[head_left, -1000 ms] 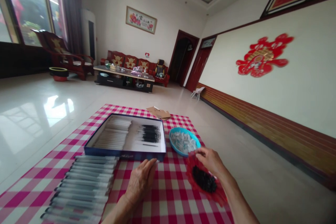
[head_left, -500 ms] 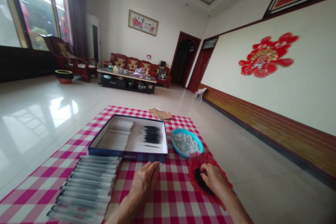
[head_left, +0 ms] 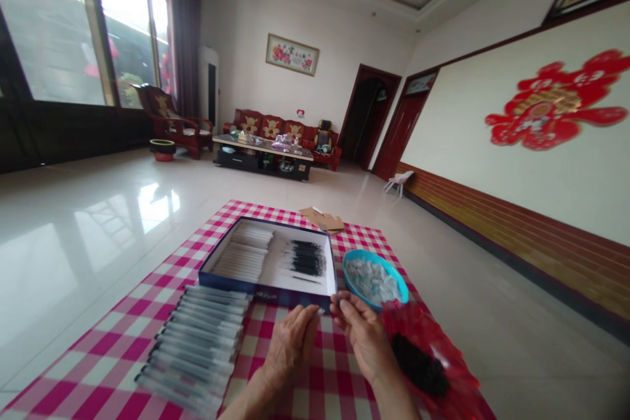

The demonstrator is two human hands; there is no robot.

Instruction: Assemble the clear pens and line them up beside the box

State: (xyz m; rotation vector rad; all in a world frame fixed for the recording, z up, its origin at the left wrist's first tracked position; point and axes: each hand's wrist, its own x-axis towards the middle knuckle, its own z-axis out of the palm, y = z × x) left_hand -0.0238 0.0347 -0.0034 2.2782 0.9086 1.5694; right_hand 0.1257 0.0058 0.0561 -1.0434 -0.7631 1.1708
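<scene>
My left hand [head_left: 293, 341] is closed in a pinch on a small whitish piece [head_left: 321, 311], whose tip shows past the fingers. Close to its right, my right hand [head_left: 367, 338] pinches something small and dark, mostly hidden by the fingertips. The hands are apart, just in front of a shallow blue box [head_left: 290, 295]. White tubes [head_left: 243, 256] lie in the box's left part and thin black-ended sticks [head_left: 308, 259] in its right part. Beside my right forearm, a red plastic bag [head_left: 450, 348] lies open around a heap of small black pieces [head_left: 418, 367].
A turquoise bowl [head_left: 404, 290] holds many small translucent pieces. Pen-like clear tubes with dark ends [head_left: 197, 335] lie in a row at left on the checked tablecloth [head_left: 260, 348]. Flattened cardboard [head_left: 325, 220] rests at the far edge. A coffee table [head_left: 260, 147] and sofa stand beyond.
My right hand has left the black pieces in the red bag and come left, near my left hand. My left hand keeps its pinch. The view has turned left.
</scene>
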